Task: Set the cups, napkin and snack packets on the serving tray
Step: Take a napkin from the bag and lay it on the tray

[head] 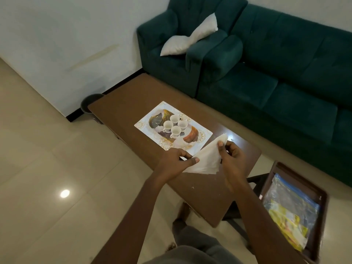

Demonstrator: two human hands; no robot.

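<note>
A white serving tray (202,135) with a gold and orange leaf pattern lies on the brown coffee table (123,105). Several small white cups (174,125) stand clustered at its middle. Just off the tray's near corner, both hands hold a white napkin (206,158) folded into a triangle above the table. My left hand (176,164) pinches its lower left edge. My right hand (231,159) grips its upper right part, thumb on top. Snack packets (289,212) in clear and yellow wrappers lie in a dark brown tray at the lower right.
The dark brown tray (322,191) sits on a stand beside the table's near end. A green sofa (285,77) with a white cushion (188,38) runs along the table's far side. A dark bin (89,101) stands on the floor by the wall.
</note>
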